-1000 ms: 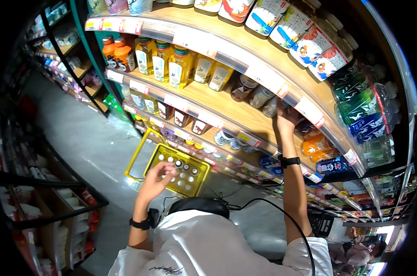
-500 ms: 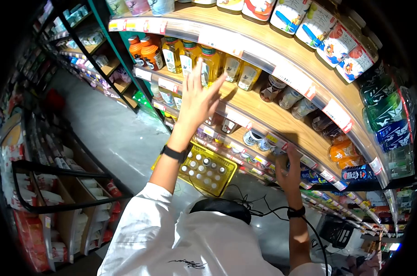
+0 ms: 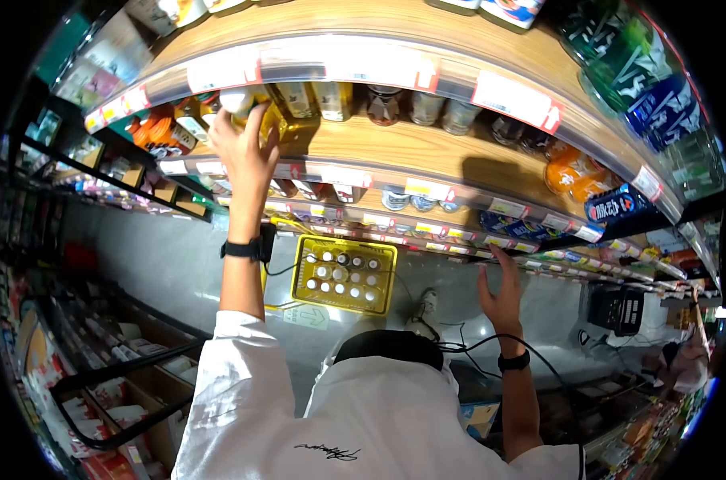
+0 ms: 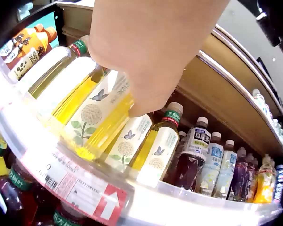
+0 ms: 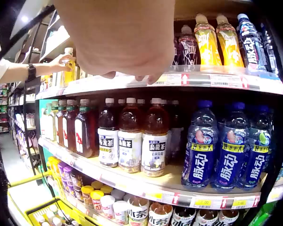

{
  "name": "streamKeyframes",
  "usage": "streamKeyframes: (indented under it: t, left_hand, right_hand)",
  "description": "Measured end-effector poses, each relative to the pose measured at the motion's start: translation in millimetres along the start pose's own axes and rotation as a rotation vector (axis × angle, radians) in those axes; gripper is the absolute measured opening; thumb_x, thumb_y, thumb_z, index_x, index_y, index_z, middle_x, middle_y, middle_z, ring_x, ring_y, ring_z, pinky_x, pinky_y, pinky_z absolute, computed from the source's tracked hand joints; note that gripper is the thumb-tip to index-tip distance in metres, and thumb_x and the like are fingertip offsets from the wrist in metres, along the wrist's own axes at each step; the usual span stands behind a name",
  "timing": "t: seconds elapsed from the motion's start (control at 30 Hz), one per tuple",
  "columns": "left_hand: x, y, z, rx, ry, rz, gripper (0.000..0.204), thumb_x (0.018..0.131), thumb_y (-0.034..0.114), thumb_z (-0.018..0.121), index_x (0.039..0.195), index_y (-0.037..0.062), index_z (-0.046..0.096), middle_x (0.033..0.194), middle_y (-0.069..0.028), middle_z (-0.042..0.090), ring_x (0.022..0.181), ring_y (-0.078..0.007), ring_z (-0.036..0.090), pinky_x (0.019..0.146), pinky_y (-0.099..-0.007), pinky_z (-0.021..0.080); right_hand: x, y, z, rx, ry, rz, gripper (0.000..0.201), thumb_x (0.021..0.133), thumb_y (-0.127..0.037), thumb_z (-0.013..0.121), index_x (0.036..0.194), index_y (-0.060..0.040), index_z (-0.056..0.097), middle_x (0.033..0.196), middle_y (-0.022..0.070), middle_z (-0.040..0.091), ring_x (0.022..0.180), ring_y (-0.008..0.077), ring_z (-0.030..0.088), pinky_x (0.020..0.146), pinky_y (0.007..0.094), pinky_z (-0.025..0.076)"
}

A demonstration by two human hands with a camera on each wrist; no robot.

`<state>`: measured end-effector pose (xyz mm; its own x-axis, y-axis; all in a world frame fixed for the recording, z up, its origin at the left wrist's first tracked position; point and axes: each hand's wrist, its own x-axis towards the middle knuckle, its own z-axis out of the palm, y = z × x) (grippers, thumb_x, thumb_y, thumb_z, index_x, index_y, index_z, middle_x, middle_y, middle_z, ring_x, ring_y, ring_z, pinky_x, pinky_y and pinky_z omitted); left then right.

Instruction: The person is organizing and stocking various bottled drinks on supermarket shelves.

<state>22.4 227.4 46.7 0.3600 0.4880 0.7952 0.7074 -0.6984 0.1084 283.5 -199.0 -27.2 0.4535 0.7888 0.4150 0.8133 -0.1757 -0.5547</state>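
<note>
My left hand [image 3: 247, 152] reaches to the middle shelf and grips a bottle of yellow tea [image 4: 95, 110] by its upper part, the cap hidden behind the hand in the left wrist view. This bottle leans, its white label with flower and butterfly facing out. Matching tea bottles [image 4: 160, 153] stand on both sides of it. Lower down, my right hand [image 3: 503, 296] is held in the air in front of the shelves, fingers spread and nothing in them. Bottles of dark oolong tea [image 5: 130, 136] stand on a lower shelf near it.
A yellow basket [image 3: 296, 276] holding several bottles stands on the floor below the shelves. Price-label strips [image 3: 387, 64] run along the shelf edges. Blue-capped bottles [image 5: 200, 146] line the lower shelf. Behind to the left is another rack [image 3: 147, 384]; a black cable [image 3: 551, 364] hangs by the right arm.
My right hand has drawn back from the shelf and come down. My left hand has risen from above the basket to the yellow tea bottles and taken hold of one. The head view has shifted.
</note>
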Motion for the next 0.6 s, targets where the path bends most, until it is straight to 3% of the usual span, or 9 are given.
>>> streamKeyframes:
  t: [0.1, 0.13, 0.23, 0.27, 0.3, 0.37, 0.43, 0.53, 0.6]
  left_hand:
    - [-35, 7, -1, -0.251, 0.051, 0.110, 0.047, 0.080, 0.005, 0.083, 0.125, 0.0198, 0.075, 0.138, -0.0223, 0.052, 0.129, -0.0407, 0.052, 0.107, -0.0474, 0.045]
    - [-38, 12, -3, -0.207, 0.125, 0.182, 0.047, 0.076, 0.003, 0.086, 0.119, 0.0186, 0.079, 0.142, -0.0224, 0.051, 0.129, -0.0412, 0.054, 0.107, -0.0428, 0.047]
    - [-46, 33, -19, -0.232, 0.237, 0.244, 0.054, 0.069, -0.001, 0.090, 0.118, 0.0176, 0.080, 0.144, -0.0226, 0.057, 0.124, -0.0379, 0.058, 0.106, -0.0443, 0.046]
    - [-36, 57, -34, -0.238, 0.301, 0.277, 0.055, 0.066, -0.003, 0.090, 0.117, 0.0154, 0.080, 0.140, -0.0215, 0.062, 0.123, -0.0377, 0.058, 0.106, -0.0426, 0.046]
    - [-41, 68, -46, -0.316, 0.194, 0.277, 0.053, 0.067, -0.003, 0.091, 0.117, 0.0127, 0.079, 0.138, -0.0191, 0.064, 0.123, -0.0366, 0.059, 0.102, -0.0407, 0.048]
    - [-47, 121, -82, -0.371, 0.139, 0.221, 0.060, 0.069, -0.002, 0.092, 0.125, 0.0095, 0.074, 0.130, -0.0144, 0.068, 0.124, -0.0346, 0.058, 0.101, -0.0402, 0.049]
    - [-61, 173, -106, -0.518, 0.067, 0.156, 0.073, 0.070, 0.003, 0.094, 0.137, 0.0086, 0.064, 0.131, -0.0164, 0.064, 0.125, -0.0341, 0.057, 0.101, -0.0417, 0.051]
    - [-78, 236, -110, -0.867, -0.066, -0.003, 0.089, 0.070, 0.011, 0.097, 0.146, 0.0076, 0.051, 0.138, -0.0236, 0.054, 0.123, -0.0369, 0.057, 0.100, -0.0433, 0.051]
    - [-79, 269, -113, -0.819, -0.111, 0.042, 0.094, 0.070, 0.013, 0.097, 0.149, 0.0077, 0.047, 0.138, -0.0244, 0.052, 0.125, -0.0383, 0.056, 0.099, -0.0455, 0.053]
  right_hand:
    - [-6, 18, 6, 0.007, 0.034, 0.027, 0.046, 0.096, -0.006, 0.069, 0.141, -0.0015, 0.057, 0.136, 0.0203, 0.065, 0.126, 0.0388, 0.062, 0.108, 0.0436, 0.047]
    - [-3, 20, 5, 0.060, 0.016, 0.033, 0.048, 0.095, -0.005, 0.071, 0.141, -0.0019, 0.057, 0.138, 0.0198, 0.063, 0.128, 0.0365, 0.061, 0.109, 0.0432, 0.047]
    - [17, 22, -7, 0.140, -0.027, -0.010, 0.050, 0.093, -0.007, 0.074, 0.141, -0.0019, 0.058, 0.133, 0.0220, 0.064, 0.125, 0.0389, 0.062, 0.105, 0.0449, 0.050]
    - [28, 18, -12, 0.141, -0.036, -0.015, 0.050, 0.093, -0.007, 0.074, 0.141, -0.0019, 0.058, 0.133, 0.0220, 0.064, 0.125, 0.0389, 0.062, 0.105, 0.0449, 0.050]
    - [39, 10, -16, 0.213, -0.076, 0.007, 0.056, 0.091, -0.009, 0.077, 0.143, -0.0016, 0.056, 0.135, 0.0217, 0.064, 0.127, 0.0373, 0.062, 0.107, 0.0448, 0.049]
    - [59, -7, -20, 0.286, -0.135, 0.019, 0.062, 0.089, -0.012, 0.081, 0.144, -0.0013, 0.055, 0.138, 0.0214, 0.063, 0.129, 0.0357, 0.061, 0.109, 0.0447, 0.048]
    - [72, -26, -20, 0.442, -0.119, -0.202, 0.082, 0.081, -0.019, 0.088, 0.150, 0.0001, 0.048, 0.147, 0.0210, 0.058, 0.135, 0.0344, 0.058, 0.113, 0.0439, 0.045]
    - [81, -45, -31, 0.485, -0.217, -0.303, 0.110, 0.068, -0.029, 0.097, 0.156, 0.0020, 0.039, 0.153, 0.0231, 0.052, 0.140, 0.0361, 0.052, 0.113, 0.0437, 0.045]
    - [63, -42, -33, 0.544, -0.403, -0.136, 0.104, 0.068, -0.029, 0.096, 0.150, 0.0022, 0.042, 0.145, 0.0229, 0.056, 0.134, 0.0354, 0.057, 0.107, 0.0443, 0.049]
